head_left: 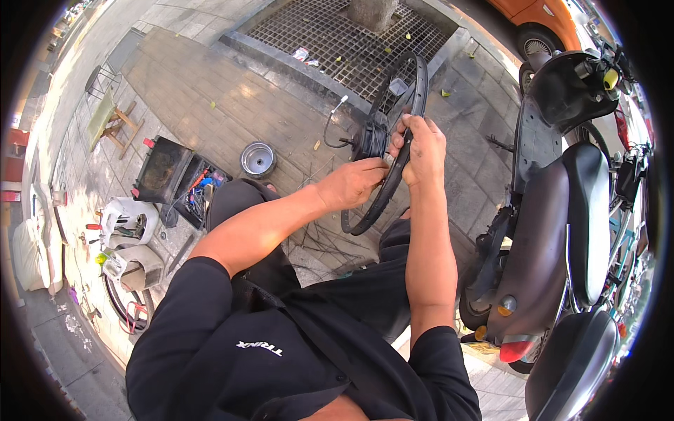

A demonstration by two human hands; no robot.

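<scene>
Both hands work on a black wheel [393,133] held upright over the knees. Right hand [423,149] wraps the rim near its middle, fingers curled over the outer edge, closed on it. Left hand [353,184] sits just below and left of the right, fingers pinched in at the spokes by the rim; what it grips there is too small to tell. Hub [370,138] lies just above the left hand, a grey cable [333,123] looping off it to the left.

Wheel leans away from the body, top edge over the metal grate [330,35] around a tree trunk [372,12], bottom edge near the lap. Loose spokes [316,235] lie on the paving under the left forearm.

Room: right side tight, a dark scooter [562,231] parked close to the right elbow. Left side more open, paved ground out to a steel bowl [258,158] and an open toolbox [181,181], both well apart from the hands. Farther left, a white stool [130,219] with tools and a tyre [126,309] on the ground. Orange car [540,21] at top right, beyond the scooter.
</scene>
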